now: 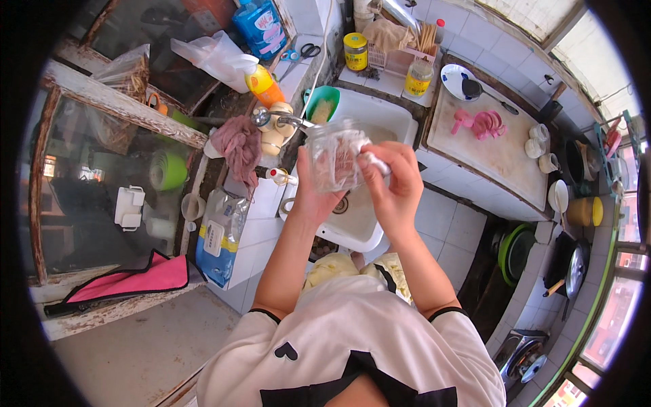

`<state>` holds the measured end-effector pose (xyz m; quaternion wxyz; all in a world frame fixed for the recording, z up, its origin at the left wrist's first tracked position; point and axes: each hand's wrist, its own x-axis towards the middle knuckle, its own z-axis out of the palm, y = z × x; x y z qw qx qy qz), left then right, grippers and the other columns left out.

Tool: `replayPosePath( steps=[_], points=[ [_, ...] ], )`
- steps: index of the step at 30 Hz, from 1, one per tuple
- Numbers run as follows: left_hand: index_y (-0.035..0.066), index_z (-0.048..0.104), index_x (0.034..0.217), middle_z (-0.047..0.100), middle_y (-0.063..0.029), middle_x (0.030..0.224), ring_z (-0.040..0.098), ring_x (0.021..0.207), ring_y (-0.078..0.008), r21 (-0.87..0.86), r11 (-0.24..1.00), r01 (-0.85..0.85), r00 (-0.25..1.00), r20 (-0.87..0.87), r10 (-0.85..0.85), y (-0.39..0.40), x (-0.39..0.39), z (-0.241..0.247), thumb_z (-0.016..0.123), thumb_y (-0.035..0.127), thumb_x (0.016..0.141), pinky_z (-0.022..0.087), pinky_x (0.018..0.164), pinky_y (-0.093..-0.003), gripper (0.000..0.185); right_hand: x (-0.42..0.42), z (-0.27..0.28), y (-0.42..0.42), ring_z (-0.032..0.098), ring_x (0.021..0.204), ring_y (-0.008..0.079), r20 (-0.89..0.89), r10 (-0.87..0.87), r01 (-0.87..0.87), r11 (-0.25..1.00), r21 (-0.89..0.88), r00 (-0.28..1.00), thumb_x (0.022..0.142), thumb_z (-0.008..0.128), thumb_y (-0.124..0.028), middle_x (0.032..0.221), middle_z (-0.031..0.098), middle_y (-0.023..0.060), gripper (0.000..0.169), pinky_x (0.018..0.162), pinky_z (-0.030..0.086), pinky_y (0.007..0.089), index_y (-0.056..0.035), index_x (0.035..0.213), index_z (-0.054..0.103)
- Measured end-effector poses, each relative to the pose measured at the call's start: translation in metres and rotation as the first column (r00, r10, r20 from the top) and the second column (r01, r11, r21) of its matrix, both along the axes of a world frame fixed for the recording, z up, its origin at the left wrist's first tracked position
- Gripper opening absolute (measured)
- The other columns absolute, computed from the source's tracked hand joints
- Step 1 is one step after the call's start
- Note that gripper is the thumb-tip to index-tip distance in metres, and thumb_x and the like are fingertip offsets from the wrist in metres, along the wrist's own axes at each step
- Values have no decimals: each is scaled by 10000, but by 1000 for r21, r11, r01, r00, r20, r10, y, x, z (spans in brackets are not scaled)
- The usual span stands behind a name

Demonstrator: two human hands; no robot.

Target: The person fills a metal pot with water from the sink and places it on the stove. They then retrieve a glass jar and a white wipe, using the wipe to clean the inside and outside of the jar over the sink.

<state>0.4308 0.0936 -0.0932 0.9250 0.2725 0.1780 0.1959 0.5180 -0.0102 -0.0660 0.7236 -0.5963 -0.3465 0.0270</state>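
Note:
My left hand (318, 196) grips a clear jar (325, 168) from below and its left side, above the sink. The jar is tilted, and part of my palm shows through its wall. A crumpled white cloth or tissue (377, 162) is pinched in the fingers of my right hand (399, 180), at the jar's right side. Underneath both hands lies the white sink (363, 234) with its drain (341, 206) partly in sight. Behind the jar, the metal faucet (291, 121) is partly hidden.
Left of the sink are a mauve rag (239, 145), an orange spray bottle (264, 86) and a wipes pack (221, 234). A green scoop (325, 102) sits at the sink's back corner. Yellow-labelled jars (418, 79) stand behind; pink measuring cups (485, 124) lie on the right counter.

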Motion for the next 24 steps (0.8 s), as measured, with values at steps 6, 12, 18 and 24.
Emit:
replayPosePath(
  steps=[6, 12, 18, 24],
  points=[
    [83, 389, 1344, 537, -83, 1262, 560, 1114, -195, 357, 933, 35, 994, -111, 5, 2, -4, 4, 362, 571, 930, 476, 919, -359, 640, 0, 0, 1, 558, 903, 241, 195, -52, 78, 988, -133, 979, 688, 708, 57, 970, 590, 74, 303, 743, 474, 307, -59, 966, 677],
    [61, 454, 1299, 570, -87, 1217, 562, 1115, -201, 363, 932, 11, 990, -132, 40, 8, -4, -9, 440, 466, 907, 460, 928, -360, 563, -9, -5, -8, 545, 927, 284, 484, 32, 42, 989, -143, 875, 601, 703, 57, 1014, 597, 80, 413, 794, 460, 366, -75, 991, 672],
    [45, 480, 1280, 590, -91, 1194, 556, 1121, -213, 257, 966, 6, 982, -185, 43, 3, -7, -6, 466, 452, 871, 432, 959, -376, 577, 5, 7, 2, 551, 938, 290, 430, 12, 49, 990, -131, 903, 611, 680, 56, 1008, 596, 88, 385, 792, 460, 383, -76, 973, 670],
    [66, 500, 1264, 599, -74, 1161, 563, 1095, -210, 273, 961, 48, 987, -159, -4, 5, -9, -6, 467, 475, 849, 437, 943, -375, 583, 3, 7, -1, 549, 909, 283, 417, 25, 22, 994, -106, 908, 593, 668, 60, 982, 600, 75, 368, 757, 457, 372, -82, 933, 672]
  ],
)
